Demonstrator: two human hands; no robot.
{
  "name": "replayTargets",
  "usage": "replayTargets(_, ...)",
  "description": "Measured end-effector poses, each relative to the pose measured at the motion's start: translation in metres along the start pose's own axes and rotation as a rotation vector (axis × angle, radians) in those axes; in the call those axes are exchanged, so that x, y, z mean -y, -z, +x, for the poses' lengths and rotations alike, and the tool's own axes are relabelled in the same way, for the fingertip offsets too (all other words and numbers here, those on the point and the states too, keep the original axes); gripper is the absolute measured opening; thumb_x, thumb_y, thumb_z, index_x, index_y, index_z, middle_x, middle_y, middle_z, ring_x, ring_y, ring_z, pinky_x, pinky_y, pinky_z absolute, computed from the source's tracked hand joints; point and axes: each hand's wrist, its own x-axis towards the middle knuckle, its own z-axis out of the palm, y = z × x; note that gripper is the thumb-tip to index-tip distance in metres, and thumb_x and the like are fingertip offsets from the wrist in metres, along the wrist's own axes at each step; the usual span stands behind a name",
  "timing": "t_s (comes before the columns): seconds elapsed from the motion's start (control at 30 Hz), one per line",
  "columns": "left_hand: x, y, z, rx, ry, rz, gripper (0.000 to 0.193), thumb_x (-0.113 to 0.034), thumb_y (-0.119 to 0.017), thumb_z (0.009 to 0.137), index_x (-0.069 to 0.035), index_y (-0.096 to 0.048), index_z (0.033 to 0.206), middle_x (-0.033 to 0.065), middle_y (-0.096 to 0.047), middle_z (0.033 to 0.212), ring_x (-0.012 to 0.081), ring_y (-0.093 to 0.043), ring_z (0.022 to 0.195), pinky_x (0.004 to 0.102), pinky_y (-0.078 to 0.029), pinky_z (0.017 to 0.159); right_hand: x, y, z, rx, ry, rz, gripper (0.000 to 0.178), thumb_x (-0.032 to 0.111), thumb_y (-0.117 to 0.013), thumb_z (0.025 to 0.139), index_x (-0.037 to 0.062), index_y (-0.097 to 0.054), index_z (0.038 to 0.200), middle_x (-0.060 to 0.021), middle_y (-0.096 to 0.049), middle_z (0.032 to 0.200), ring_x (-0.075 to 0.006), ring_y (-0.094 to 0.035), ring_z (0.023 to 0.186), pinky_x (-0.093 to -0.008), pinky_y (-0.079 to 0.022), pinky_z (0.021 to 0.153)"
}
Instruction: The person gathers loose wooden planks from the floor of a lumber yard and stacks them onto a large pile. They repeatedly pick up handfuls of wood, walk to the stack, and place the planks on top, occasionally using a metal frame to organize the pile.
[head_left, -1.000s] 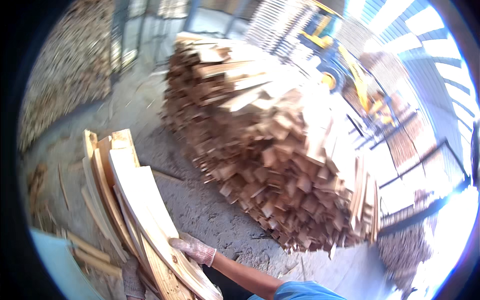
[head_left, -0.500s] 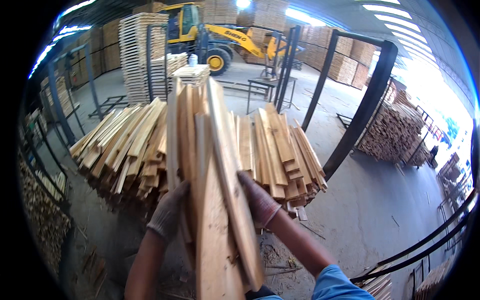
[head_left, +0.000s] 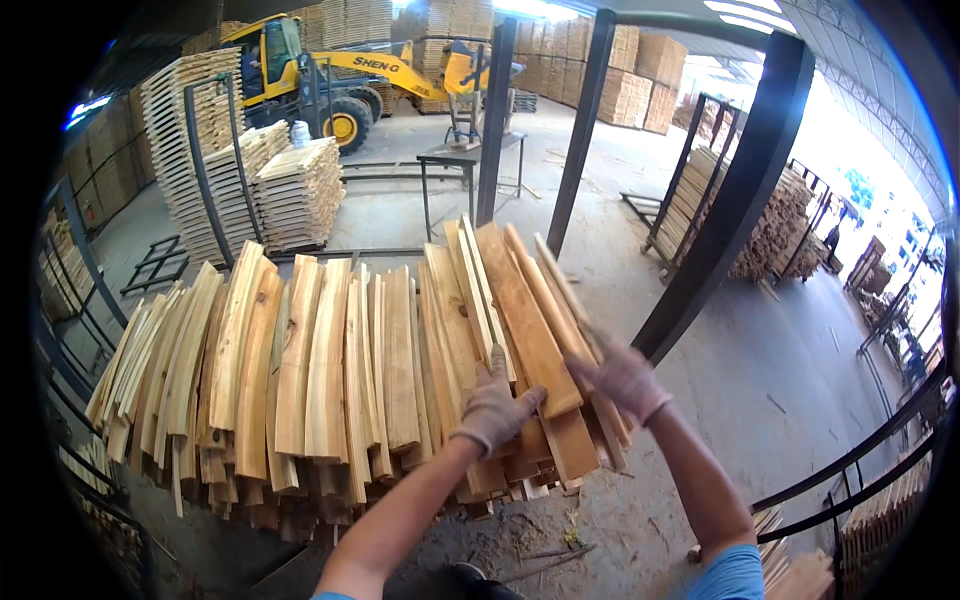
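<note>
Wooden boards [head_left: 325,370] lie side by side in a wide, layered pile in front of me. My left hand [head_left: 497,405], in a pale work glove, rests on the pile's right part with fingers stretched out and thumb apart. Its fingers touch a narrow board [head_left: 480,290], and the thumb reaches the edge of a wide brown board [head_left: 530,325]. At the pile's right end my gloved right hand [head_left: 625,380] is smeared by motion. It appears closed around the near end of a thin wooden strip [head_left: 563,275], which slants away to the far left.
Dark metal posts [head_left: 725,200] rise just beyond the pile's right end. Behind stand a small metal table [head_left: 470,158], stacked lumber [head_left: 300,195] and a yellow wheel loader [head_left: 345,75]. A curved black rail [head_left: 850,480] runs along the lower right.
The bundle of boards held up between both hands is now down on the pile. Both hands have moved right and apart, and the view has swung to the right.
</note>
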Motion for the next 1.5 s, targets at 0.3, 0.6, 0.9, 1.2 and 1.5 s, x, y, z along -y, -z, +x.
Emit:
replayTargets(0.3, 0.040, 0.020, -0.114, 0.111, -0.442, -0.358, 0.075, -0.030, -0.073, 0.093, 0.007, -0.040, 0.150, 0.0306, -0.049, 0.148, 0.0348, -0.049, 0.140, 0.0388, -0.038, 0.117, -0.033, -0.060, -0.005, -0.110, 0.146, -0.590, 0.108, 0.059, -0.083, 0.070, -0.0021, -0.040, 0.147, -0.0315, -0.045, 0.147, -0.0438, -0.039, 0.143, -0.0468, -0.035, 0.118)
replayTargets(0.6, 0.271, -0.085, -0.390, 0.080, 0.553, -0.387, 0.072, -0.044, -0.059, 0.092, 0.001, -0.045, 0.147, 0.0243, -0.053, 0.146, 0.0380, -0.052, 0.133, 0.0419, -0.042, 0.110, 0.019, -0.091, -0.044, -0.283, 0.322, -0.511, 0.083, 0.036, -0.082, 0.077, 0.0036, -0.047, 0.145, -0.0212, -0.053, 0.141, -0.0350, -0.051, 0.131, -0.0450, -0.045, 0.110)
replayTargets(0.9, 0.296, -0.270, -0.704, -0.418, 1.549, -0.847, 0.066, -0.048, -0.059, 0.087, -0.001, -0.061, 0.133, 0.0295, -0.062, 0.131, 0.0435, -0.062, 0.118, 0.0474, -0.048, 0.101, 0.117, -0.220, -0.167, -0.120, 0.928, -0.234, 0.074, 0.046, -0.070, 0.092, 0.0057, -0.047, 0.150, -0.0168, -0.058, 0.142, -0.0273, -0.059, 0.122, -0.0453, -0.055, 0.100)
replayTargets(1.2, 0.293, -0.359, -0.823, -0.815, 1.804, -1.192, 0.080, -0.053, -0.062, 0.086, -0.001, -0.052, 0.146, 0.0254, -0.053, 0.147, 0.0368, -0.050, 0.139, 0.0396, -0.038, 0.116, 0.169, -0.473, -0.306, 0.805, 1.220, -0.316, 0.080, 0.020, -0.080, 0.076, -0.0012, -0.045, 0.145, -0.0238, -0.056, 0.140, -0.0408, -0.055, 0.128, -0.0453, -0.046, 0.107)
replayTargets(1.5, 0.348, -0.297, -0.857, -0.957, 2.040, -1.272, 0.077, -0.048, -0.064, 0.086, 0.001, -0.053, 0.143, 0.0252, -0.061, 0.137, 0.0367, -0.057, 0.131, 0.0408, -0.044, 0.110, 0.327, -0.681, -0.330, 1.002, 1.317, -0.453, 0.076, 0.030, -0.079, 0.080, 0.0021, -0.048, 0.143, -0.0242, -0.061, 0.132, -0.0422, -0.062, 0.117, -0.0474, -0.051, 0.099)
